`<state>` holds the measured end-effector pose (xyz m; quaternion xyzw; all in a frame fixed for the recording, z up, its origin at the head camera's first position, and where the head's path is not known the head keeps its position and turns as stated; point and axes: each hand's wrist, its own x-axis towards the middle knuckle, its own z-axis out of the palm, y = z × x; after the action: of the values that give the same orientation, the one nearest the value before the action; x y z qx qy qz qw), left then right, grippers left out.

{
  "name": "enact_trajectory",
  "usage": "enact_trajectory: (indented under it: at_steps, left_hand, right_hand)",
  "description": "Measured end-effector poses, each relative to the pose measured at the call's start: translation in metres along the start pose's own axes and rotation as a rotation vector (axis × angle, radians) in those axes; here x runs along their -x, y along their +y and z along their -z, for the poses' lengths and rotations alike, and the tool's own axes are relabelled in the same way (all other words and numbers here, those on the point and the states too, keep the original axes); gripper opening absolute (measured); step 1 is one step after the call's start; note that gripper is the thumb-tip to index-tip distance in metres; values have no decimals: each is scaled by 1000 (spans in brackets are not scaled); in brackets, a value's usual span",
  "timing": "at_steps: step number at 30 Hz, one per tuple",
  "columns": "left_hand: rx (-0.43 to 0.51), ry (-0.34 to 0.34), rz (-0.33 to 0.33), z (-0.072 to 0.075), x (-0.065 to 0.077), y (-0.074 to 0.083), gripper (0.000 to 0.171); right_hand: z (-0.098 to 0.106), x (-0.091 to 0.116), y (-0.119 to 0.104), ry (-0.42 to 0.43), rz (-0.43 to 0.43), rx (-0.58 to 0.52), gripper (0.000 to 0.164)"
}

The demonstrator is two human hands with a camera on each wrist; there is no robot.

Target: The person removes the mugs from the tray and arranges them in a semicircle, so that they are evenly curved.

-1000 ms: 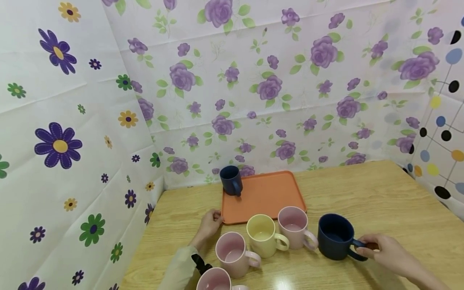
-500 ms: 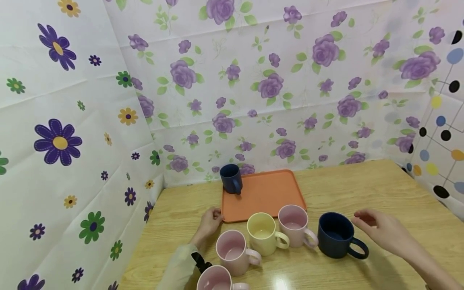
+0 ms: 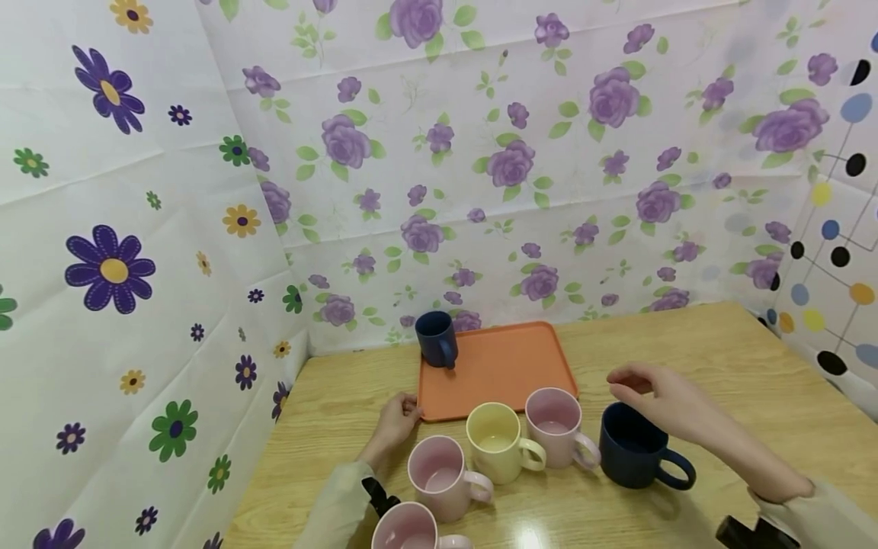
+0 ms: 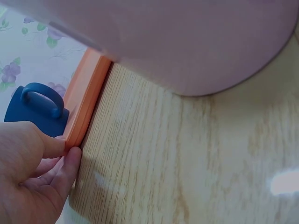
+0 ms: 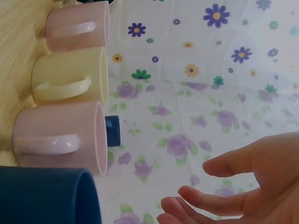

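My left hand (image 3: 395, 424) pinches the near left corner of an orange tray (image 3: 511, 370) between thumb and fingers, plain in the left wrist view. On the tray's far left corner stands a navy mug (image 3: 435, 341). My right hand (image 3: 667, 399) hovers over the back rim of a second navy mug (image 3: 627, 461), whose handle points right. Its fingers are loosely bent and hold nothing; the right wrist view shows thumb and fingers apart, away from that mug. To its left stand a pink mug (image 3: 551, 438) and a yellow mug (image 3: 495, 457), both upright with handles toward the right.
Nearer me, two more pink mugs stand beside my left forearm: one (image 3: 439, 496) behind the other (image 3: 405, 526), which the frame cuts off. Everything sits on a wood-grain table (image 3: 693, 343). Flowered cloth (image 3: 514, 229) hangs behind and at the left; dotted cloth hangs at the right.
My right hand has let go of the right navy mug's handle, risen and moved left over its back rim. That mug stays in place. My left hand keeps its grip on the tray.
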<state>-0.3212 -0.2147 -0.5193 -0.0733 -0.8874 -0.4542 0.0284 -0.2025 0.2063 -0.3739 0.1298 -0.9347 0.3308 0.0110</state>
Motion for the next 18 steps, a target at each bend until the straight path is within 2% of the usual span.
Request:
enact_trajectory:
  at_steps: [4, 9, 18]
  left_hand:
    - [5, -8, 12, 0, 0, 0, 25]
    - [5, -8, 12, 1, 2, 1, 25]
    - [13, -7, -2, 2, 2, 3, 25]
  right_hand:
    - [-4, -15, -15, -35, 27, -38, 36]
    - [-15, -33, -30, -93, 80, -152, 30]
    - [-27, -58, -50, -195, 124, -189, 27]
